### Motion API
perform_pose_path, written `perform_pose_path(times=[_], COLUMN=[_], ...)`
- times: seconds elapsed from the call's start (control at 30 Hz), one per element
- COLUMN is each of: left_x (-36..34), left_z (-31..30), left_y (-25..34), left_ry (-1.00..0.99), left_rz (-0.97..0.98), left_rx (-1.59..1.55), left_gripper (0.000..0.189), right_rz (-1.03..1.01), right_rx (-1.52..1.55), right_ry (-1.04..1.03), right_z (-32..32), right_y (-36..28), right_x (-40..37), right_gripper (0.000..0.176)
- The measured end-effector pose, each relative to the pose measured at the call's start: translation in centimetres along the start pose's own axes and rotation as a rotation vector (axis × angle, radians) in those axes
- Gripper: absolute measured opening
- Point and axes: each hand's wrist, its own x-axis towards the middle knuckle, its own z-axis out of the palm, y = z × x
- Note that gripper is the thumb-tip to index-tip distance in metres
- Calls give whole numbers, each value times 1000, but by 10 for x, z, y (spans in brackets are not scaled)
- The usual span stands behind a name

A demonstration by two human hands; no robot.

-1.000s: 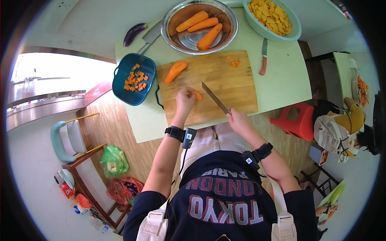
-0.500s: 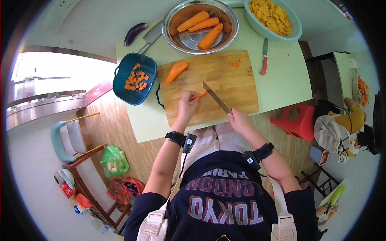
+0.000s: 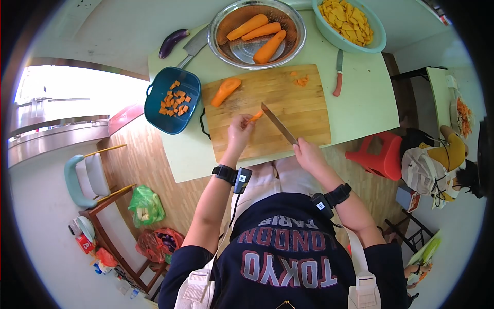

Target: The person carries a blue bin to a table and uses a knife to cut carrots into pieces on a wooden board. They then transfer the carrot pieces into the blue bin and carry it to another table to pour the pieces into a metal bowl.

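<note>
My left hand (image 3: 240, 134) pinches a small carrot strip (image 3: 256, 116) over the middle of the wooden cutting board (image 3: 303, 113). In my right hand (image 3: 310, 153) is the handle of a large knife (image 3: 279, 124), its blade slanting up and left with the tip close to the strip. A larger carrot piece (image 3: 226, 91) lies at the board's upper left, and small carrot scraps (image 3: 301, 81) lie at its upper right. Left of the board, a blue basket (image 3: 191, 78) holds orange cubes.
A metal colander (image 3: 301, 38) with several carrots stands behind the board, beside a cleaver (image 3: 195, 45) and an eggplant (image 3: 173, 43). At right are a red-handled knife (image 3: 338, 77), a bowl of yellow slices (image 3: 381, 38), a red stool (image 3: 378, 154) and another person (image 3: 455, 149).
The carrot strip has turned to point more upward in my left fingers. The knife has shifted very slightly to the right.
</note>
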Motion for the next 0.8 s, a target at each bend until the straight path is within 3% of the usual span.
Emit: perform_pose_path(times=[0.13, 0.2, 0.3, 0.43, 0.6, 0.73, 0.8], left_x=[-5, -7, -7, -3, 1, 8, 6], left_z=[2, 5, 4, 6, 14, 21, 24], left_y=[11, 21, 19, 21, 29, 16, 18], left_ry=[-14, -16, -19, 26, 107, 35, 65], left_rz=[25, -279, -332, -269, -399, -391, -260], left_rx=[290, -368, -346, -329, -303, -321, -184], left_gripper=[19, 22, 24, 22, 24, 29, 28], right_rz=[24, 35, 26, 33, 40, 44, 42], right_rx=[-17, -15, -8, -27, -52, -32, -22], right_ry=[-8, -20, -15, -14, -45, -58, -62], right_z=[-2, -4, -4, -4, -3, -2, 0], right_y=[0, -1, 0, 3, 1, 1, 3], right_x=[0, 0, -1, -1, -8, -11, -10], right_gripper=[22, 22, 24, 23, 23, 23, 23])
